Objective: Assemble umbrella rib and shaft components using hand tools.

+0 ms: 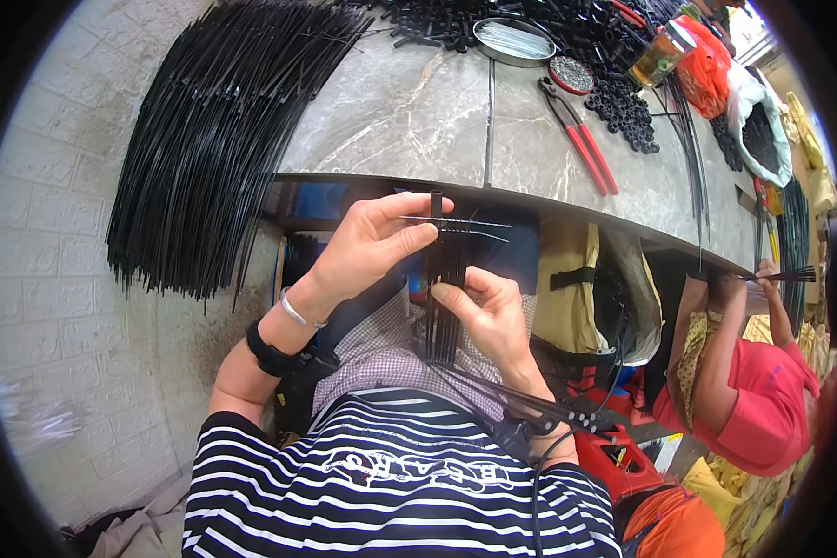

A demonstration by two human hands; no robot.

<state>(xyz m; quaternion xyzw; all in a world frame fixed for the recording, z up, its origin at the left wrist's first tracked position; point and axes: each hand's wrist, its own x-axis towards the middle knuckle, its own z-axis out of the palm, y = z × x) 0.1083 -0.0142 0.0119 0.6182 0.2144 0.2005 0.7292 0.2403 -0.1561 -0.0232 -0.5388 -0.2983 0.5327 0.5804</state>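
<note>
A flat row of thin black rods (451, 256) hangs upright in front of my lap, just below the table's near edge. At its top a short black tube (437, 201) stands up, and two thin wires (485, 230) cross the rods there, their ends sticking out to the right. My left hand (377, 240) is closed, thumb and fingers pinching at the tube and the wires' left part. Lower down, my right hand (488, 314) closes thumb and fingers on the rods from the right. Several more dark rods (511, 395) with thicker ends lie across my right forearm.
On the grey marbled table (395, 112) lie a large pile of black rods (214, 139), red-handled cutters (581, 139), a tin of pale sticks (515, 42), a dish of small metal pieces (570, 75) and black fittings (623, 116). At right another person (763, 400) in red works.
</note>
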